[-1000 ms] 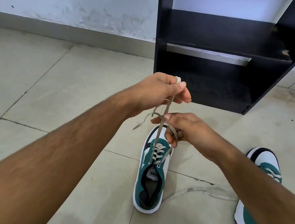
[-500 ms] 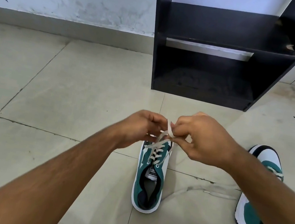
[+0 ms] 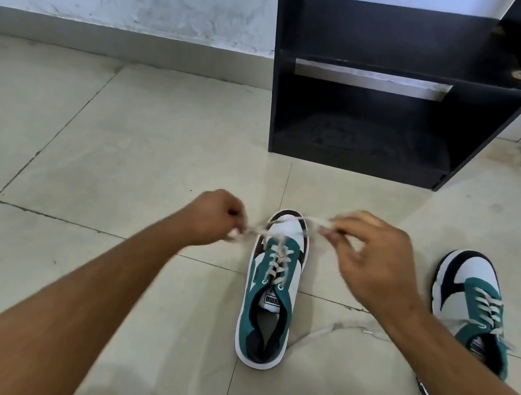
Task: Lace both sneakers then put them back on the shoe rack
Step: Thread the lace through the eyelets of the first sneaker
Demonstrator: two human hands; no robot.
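My left hand (image 3: pixel 213 218) and right hand (image 3: pixel 373 252) each pinch one lace (image 3: pixel 276 259) end, spread apart above the centre sneaker (image 3: pixel 270 303) on the floor (image 3: pixel 120 155).

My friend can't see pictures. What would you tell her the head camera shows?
Two bare hands, left hand and right hand, pull a pale shoelace apart sideways over a green-and-white sneaker on a tiled floor. A second sneaker sits to the right, and a black shoe rack stands behind.
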